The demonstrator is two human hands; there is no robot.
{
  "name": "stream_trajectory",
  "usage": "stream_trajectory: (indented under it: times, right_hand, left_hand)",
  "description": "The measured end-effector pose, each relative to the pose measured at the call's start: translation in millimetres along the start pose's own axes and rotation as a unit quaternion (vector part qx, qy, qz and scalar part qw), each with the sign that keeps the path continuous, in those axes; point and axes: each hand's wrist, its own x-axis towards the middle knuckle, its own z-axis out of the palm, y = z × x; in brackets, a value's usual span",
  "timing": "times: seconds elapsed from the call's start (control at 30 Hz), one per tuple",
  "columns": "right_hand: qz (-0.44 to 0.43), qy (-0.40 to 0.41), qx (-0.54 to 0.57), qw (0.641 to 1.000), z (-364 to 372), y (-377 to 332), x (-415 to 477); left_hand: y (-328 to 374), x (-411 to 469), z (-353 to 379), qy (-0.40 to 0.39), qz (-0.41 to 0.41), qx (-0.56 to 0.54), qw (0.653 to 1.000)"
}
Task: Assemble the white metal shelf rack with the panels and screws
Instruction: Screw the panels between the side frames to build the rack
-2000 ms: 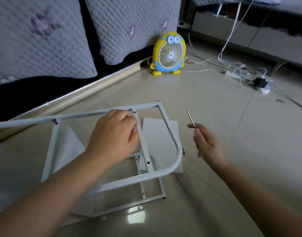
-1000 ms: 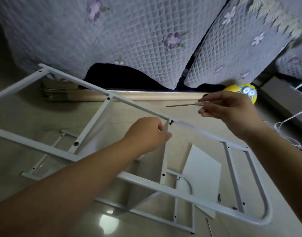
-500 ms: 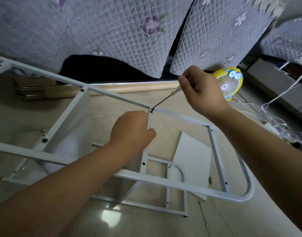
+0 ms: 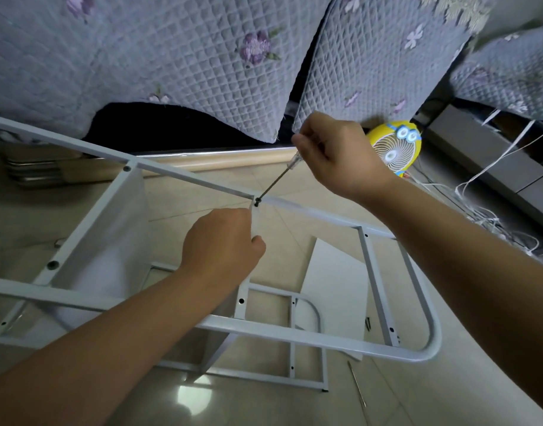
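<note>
Centre of frame: my right hand point(image 4: 335, 155) is clenched round the handle of the screwdriver point(image 4: 276, 181). Its tip was held clear above the rail a second ago and now sits in the screw point(image 4: 257, 200) at the top-rail joint of the white rack frame point(image 4: 325, 338). My left hand point(image 4: 224, 244) grips the crossbar point(image 4: 244, 287) just below that joint, as before. Judgement: driving has begun, and the joint is not yet proven tight. A loose panel point(image 4: 335, 281) lies on the floor, lower right.
</note>
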Motion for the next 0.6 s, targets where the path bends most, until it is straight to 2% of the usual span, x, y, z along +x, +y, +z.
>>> stream_trajectory:
  times: [0.13,0.27,0.43,0.6]
  right_hand:
    - [-0.04,-0.058,-0.059,0.996,-1,-22,11]
    - [0.002,-0.116,-0.129,0.985,3,-36,28]
    - [0.09,-0.095,-0.093,0.987,4,-31,41]
    - [0.129,-0.054,-0.051,0.989,-2,-16,25]
  left_hand:
    - [0,-1,1,0.021,0.012,0.022,0.999]
    - [1,0,2,0.015,0.014,0.03,0.999]
    - [-1,-2,3,0.015,0.015,0.036,0.999]
    - [-3,-2,6,0.024,0.014,0.036,0.999]
